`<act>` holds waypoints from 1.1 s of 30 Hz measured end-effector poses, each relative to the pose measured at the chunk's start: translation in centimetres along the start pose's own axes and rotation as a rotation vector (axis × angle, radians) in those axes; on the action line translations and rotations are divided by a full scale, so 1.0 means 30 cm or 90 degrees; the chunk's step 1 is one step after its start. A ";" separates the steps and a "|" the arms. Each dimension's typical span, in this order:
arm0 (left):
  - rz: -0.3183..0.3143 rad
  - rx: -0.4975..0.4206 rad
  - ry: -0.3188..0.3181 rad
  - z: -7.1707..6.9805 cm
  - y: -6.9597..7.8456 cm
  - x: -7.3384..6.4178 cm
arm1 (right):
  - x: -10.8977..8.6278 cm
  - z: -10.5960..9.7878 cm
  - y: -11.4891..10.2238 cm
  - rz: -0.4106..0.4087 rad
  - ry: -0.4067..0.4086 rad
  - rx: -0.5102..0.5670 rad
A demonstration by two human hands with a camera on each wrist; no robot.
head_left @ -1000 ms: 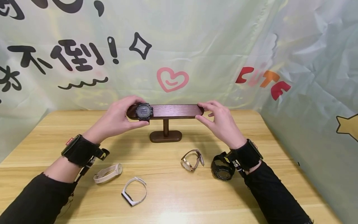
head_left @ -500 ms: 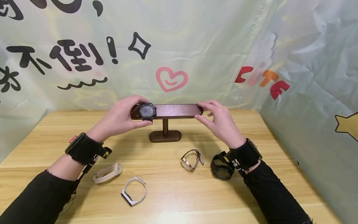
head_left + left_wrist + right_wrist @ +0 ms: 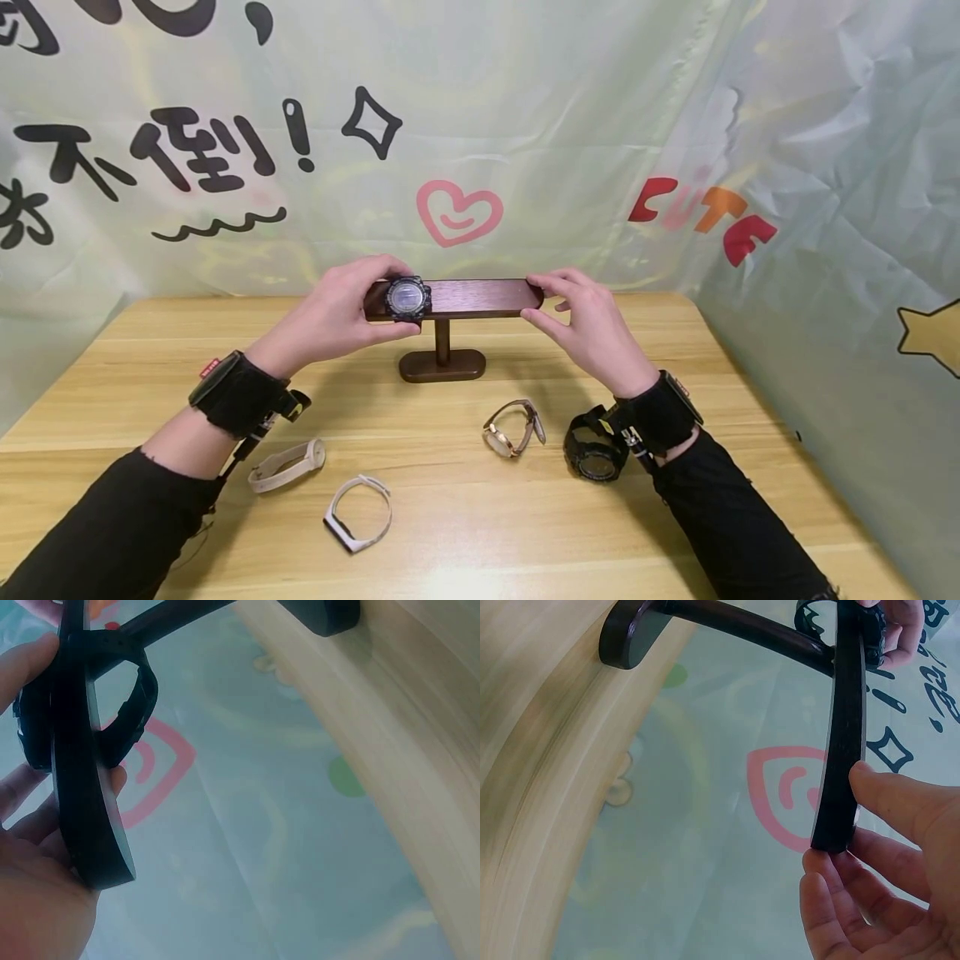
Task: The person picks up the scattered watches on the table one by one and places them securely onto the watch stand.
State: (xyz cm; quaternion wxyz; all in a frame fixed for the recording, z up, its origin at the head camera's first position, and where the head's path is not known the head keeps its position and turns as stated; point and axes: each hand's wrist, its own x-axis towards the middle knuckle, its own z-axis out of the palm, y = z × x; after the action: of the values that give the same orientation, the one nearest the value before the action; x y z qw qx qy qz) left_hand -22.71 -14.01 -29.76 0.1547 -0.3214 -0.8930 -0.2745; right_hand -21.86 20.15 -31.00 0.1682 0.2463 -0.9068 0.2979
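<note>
While left hand (image 3: 339,310) pinched black watch (image 3: 407,297) looped around display bar (image 3: 487,297), right hand (image 3: 588,323) gripped bar's right end. Bar's long axis ran left-right between hands; watch sat left of post (image 3: 442,338), nearer left hand, bare bar stretching rightward from it.

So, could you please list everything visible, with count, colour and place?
Display stand: 1, dark brown, on table
Chunky watch: 1, black, round stand's bar
Other chunky watch: 1, black, table right
White band: 1, white, table front left
Pale watch: 1, cream, table left
Gold watch: 1, gold and brown, table centre
Table: 1, light brown, under stand
Backdrop: 1, pale green, behind table
Prints: several, black, backdrop upper left
Heart: 1, pink, backdrop
CUTE lettering: 1, multicoloured, backdrop right
Star: 1, yellow, far right
Wrist cuffs: 2, black, wrists
Sleeves: 2, black, forearms
Left hand: 1, bare, at chunky watch
Right hand: 1, bare, pinching stand's end
</note>
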 end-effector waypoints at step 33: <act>0.020 0.018 -0.001 0.032 0.034 0.037 | 0.000 -0.002 0.000 0.003 -0.009 -0.007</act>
State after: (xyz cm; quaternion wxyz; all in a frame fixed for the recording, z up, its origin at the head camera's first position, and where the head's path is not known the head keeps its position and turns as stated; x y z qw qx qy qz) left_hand -22.96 -12.24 -29.65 0.1629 -0.3334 -0.8918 -0.2589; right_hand -21.86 20.19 -30.96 0.1627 0.2453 -0.9101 0.2917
